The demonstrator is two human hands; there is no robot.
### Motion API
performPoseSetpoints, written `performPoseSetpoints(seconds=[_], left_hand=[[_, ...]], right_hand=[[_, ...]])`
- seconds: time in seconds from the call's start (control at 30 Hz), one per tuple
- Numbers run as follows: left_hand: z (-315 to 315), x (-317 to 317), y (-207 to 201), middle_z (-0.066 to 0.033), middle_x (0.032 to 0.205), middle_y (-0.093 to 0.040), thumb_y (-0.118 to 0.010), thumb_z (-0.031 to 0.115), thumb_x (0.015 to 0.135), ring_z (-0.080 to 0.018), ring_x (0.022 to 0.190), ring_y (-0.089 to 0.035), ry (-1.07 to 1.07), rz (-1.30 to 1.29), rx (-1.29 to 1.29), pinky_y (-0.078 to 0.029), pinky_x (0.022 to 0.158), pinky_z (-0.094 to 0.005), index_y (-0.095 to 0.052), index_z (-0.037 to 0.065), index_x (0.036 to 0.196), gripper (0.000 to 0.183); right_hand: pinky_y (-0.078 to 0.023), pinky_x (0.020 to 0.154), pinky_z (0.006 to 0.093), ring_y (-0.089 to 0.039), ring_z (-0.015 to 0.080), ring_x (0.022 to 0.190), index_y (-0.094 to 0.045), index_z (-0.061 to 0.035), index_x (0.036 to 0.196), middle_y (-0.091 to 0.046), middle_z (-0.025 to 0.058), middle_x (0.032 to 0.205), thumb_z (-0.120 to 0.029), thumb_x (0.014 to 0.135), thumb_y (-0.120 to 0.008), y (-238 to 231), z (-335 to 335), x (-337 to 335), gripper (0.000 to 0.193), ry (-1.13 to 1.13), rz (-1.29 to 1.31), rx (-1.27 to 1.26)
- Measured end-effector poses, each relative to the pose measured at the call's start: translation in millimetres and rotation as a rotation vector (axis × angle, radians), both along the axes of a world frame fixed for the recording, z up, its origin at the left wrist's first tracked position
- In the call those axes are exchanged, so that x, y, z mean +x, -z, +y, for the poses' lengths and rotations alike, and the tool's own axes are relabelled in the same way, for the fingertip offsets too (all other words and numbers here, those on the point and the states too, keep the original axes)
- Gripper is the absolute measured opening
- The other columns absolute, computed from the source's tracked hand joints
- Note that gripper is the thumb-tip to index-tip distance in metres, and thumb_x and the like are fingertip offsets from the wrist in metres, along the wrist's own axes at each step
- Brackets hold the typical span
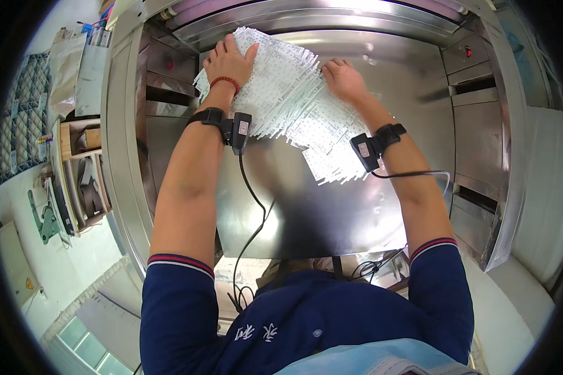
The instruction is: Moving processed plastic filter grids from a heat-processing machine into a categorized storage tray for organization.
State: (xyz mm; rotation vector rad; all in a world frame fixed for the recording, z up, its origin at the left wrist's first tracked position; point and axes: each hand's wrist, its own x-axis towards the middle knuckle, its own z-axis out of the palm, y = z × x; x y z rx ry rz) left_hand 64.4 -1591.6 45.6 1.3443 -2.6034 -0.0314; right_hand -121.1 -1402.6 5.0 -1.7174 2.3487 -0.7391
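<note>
A large spread of white printed strips (pixel 275 81) lies fanned out on the metal work surface (pixel 319 219), its edges jagged and its strips overlapping. A section slants down toward the near right, partly hidden by my right wrist. My left hand (pixel 230 64) lies flat on the far left part of the strips, fingers and thumb spread apart, gripping nothing. At the right edge of the spread is my right hand (pixel 345 80), its fingers curled in toward the strips. What its fingertips hold, if anything, is hidden.
Metal side walls with slots flank the surface, and a metal bar (pixel 319 22) crosses its far end. Black devices (pixel 241 132) with cables are strapped to both forearms. A wooden shelf (pixel 81 144) and a green hand tool (pixel 45 219) are at the left.
</note>
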Motion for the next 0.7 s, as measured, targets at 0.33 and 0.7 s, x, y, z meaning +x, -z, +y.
performPoseSetpoints(seconds=[0.33,0.7], left_hand=[[-0.5,-5.9,-1.8,-0.0167,0.13,-0.043,-0.04,0.059,0.084,-0.0346,0.12,-0.04,0.02,-0.002,0.032,-0.028,0.097,-0.0489,-0.035,0.012,0.13,0.066],[12.4,4.6,-1.8,-0.0153,0.129,-0.043,-0.04,0.059,0.084,-0.0333,0.119,-0.04,0.047,-0.067,0.083,-0.028,0.097,-0.0477,-0.034,0.012,0.131,0.066]], right_hand=[[-0.042,0.086,0.0399,-0.053,0.0323,0.093,-0.06,-0.0087,0.099,-0.06,0.013,0.097,-0.026,0.091,-0.041,-20.1,36.9,10.0,0.027,0.142,0.013,0.201],[-0.041,0.088,0.0389,-0.05,0.0308,0.101,-0.063,-0.0156,0.098,-0.059,0.0086,0.102,-0.04,0.088,-0.046,-12.2,55.8,14.8,0.031,0.082,-0.114,0.293]])
